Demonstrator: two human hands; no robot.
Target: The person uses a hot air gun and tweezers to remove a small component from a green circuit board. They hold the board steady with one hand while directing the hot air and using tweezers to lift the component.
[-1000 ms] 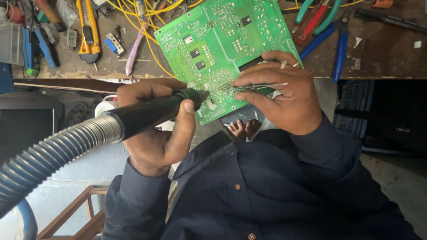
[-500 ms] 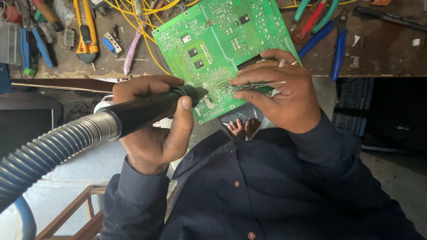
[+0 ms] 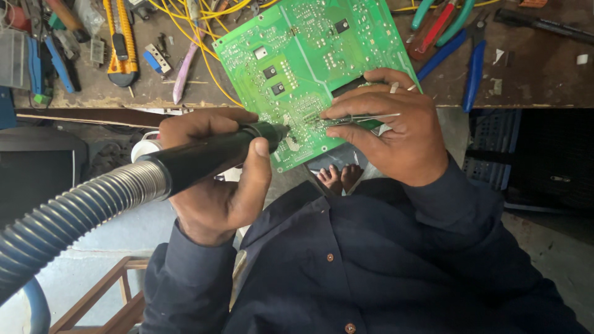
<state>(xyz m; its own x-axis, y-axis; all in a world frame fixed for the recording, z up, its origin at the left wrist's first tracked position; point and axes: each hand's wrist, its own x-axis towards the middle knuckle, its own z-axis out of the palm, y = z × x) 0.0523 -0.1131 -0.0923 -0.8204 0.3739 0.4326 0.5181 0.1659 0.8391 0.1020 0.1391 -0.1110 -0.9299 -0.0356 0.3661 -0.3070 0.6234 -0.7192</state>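
- Not much had changed since a second ago: the green board (image 3: 315,68) sat a tiny bit lower and nearer in the view, and both hands stayed at the same spot on it.
- The left hand (image 3: 213,179) stayed wrapped tight around the black tool (image 3: 210,158), with its tip down close to the board's near edge.
- The right hand (image 3: 387,133) kept pinching thin tweezers (image 3: 356,119), and their points met the board just beside the tool tip.
- That steady hold looked like careful work on one small part, with the job still going on at that spot.
- The board lay tilted, half on the bench (image 3: 538,68) and half sticking out over its edge toward the person.
- A ribbed grey hose (image 3: 68,219) ran from the tool down to the lower left.
- Yellow wires (image 3: 204,37) lay just behind the board.
- Blue pliers (image 3: 473,68) and red ones (image 3: 436,28) lay on the right, well apart from the hands.
- A yellow tool (image 3: 120,43) lay on the left of the bench.
- The right hand covered part of the board, so the small part itself could not be seen.
- Bare toes (image 3: 340,176) showed below the board.
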